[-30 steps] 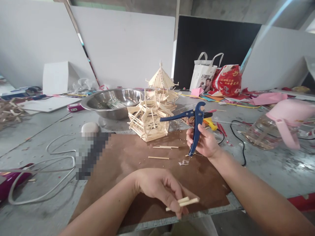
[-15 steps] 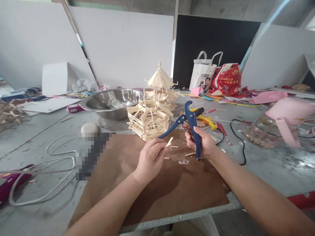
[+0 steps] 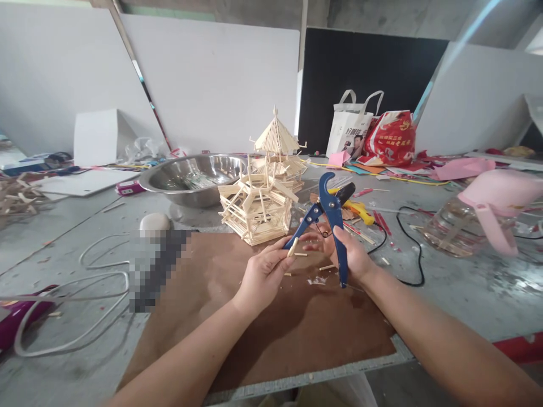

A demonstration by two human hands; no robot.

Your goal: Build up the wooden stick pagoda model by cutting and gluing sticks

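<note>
In the head view my left hand (image 3: 261, 277) pinches a short pale wooden stick (image 3: 293, 247) between thumb and fingertips. A blue pipe cutter (image 3: 335, 220) with a hooked jaw is in my right hand (image 3: 355, 253), its thumb over the near handle. The cutter's handles are spread apart, and the far handle reaches down to my left fingertips. My right fingers stretch out behind the cutter toward that handle. Beyond the hands stands a pale stick-built model (image 3: 257, 212), with a peaked-roof stick tower (image 3: 278, 135) behind it.
Brown paper (image 3: 254, 356) covers the table's front, with stick offcuts (image 3: 326, 267) on it. A steel basin (image 3: 190, 192) stands back left. A yellow glue gun (image 3: 360, 212) with a black cord lies right, near a pink-lidded jug (image 3: 458, 226). Bags (image 3: 392, 138) sit at the back.
My right fingers have opened away from the near handle and stretched toward the other one. The cutter has turned slightly, and its far handle has come lower, nearer the stick.
</note>
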